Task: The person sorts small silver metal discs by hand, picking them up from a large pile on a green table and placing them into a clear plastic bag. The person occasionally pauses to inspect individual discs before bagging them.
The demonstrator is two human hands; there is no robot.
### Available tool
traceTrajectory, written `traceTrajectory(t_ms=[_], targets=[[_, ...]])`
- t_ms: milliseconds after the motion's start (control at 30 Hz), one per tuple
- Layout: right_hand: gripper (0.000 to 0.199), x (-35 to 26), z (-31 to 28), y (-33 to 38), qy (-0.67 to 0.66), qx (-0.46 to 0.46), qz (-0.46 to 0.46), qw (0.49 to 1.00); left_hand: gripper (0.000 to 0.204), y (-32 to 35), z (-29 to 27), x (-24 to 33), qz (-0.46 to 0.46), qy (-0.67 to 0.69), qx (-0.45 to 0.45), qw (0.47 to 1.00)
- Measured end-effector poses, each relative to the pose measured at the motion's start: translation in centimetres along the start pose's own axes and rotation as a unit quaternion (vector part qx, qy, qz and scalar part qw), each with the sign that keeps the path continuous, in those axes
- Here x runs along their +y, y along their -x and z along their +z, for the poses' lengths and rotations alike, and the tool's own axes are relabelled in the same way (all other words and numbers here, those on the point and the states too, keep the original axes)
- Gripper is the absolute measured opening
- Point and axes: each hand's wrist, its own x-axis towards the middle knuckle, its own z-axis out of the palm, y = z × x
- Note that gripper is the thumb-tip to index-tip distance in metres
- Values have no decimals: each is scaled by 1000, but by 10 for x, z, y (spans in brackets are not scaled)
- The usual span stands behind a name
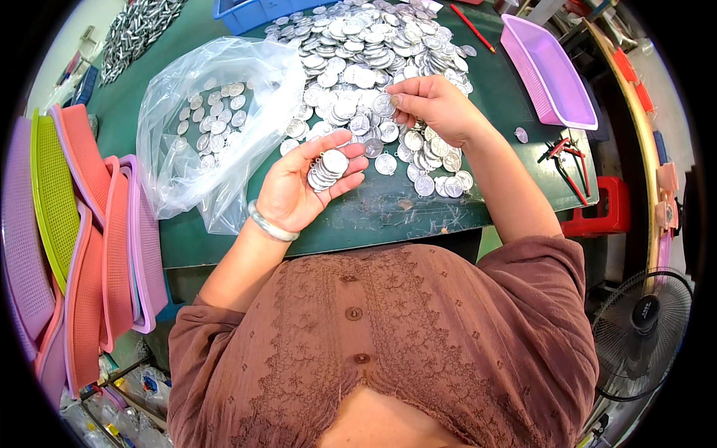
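My left hand (295, 179) is palm up, its fingers curled under a small stack of silver coin-like medallions (327, 169) with little loops on their edges. My right hand (435, 108) pinches a single round medallion (382, 104) between thumb and fingertips, just above a big heap of the same silver medallions (366, 56). Left of the heap, a clear plastic bag (175, 82) lies with its mouth spread, and several medallions (216, 119) show in it. A few loose pieces lie flat between my two hands.
Red-handled pliers (571, 164) lie near the right table edge, beside a purple plastic basket (549, 75). A red pen (473, 28) and a blue crate (258, 13) are at the back. Stacked colored baskets (97, 224) stand at left. Dark metal parts (138, 33) are heaped far left; a fan (642, 328) stands right.
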Motion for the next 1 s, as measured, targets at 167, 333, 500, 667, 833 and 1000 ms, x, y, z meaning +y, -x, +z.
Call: traceTrajectory(t_ms=[167,333,500,667,833,1000], targets=[[19,6,-5,0,136,34,-83,987,38,11,-10,22,51,-79,-12,995],[16,22,-5,0,430,119,-330,832,39,17,-9,38,83,-86,1,993],[17,21,-7,2,529,93,-319,780,33,27,-5,46,102,-82,30,991],[16,21,6,4,493,83,-351,792,27,36,-7,93,236,-244,113,934],[29,18,27,3,500,42,-342,794,27,32,-43,136,224,-397,239,857],[22,21,29,-2,497,31,-350,794,28,38,-52,138,172,-497,262,809]])
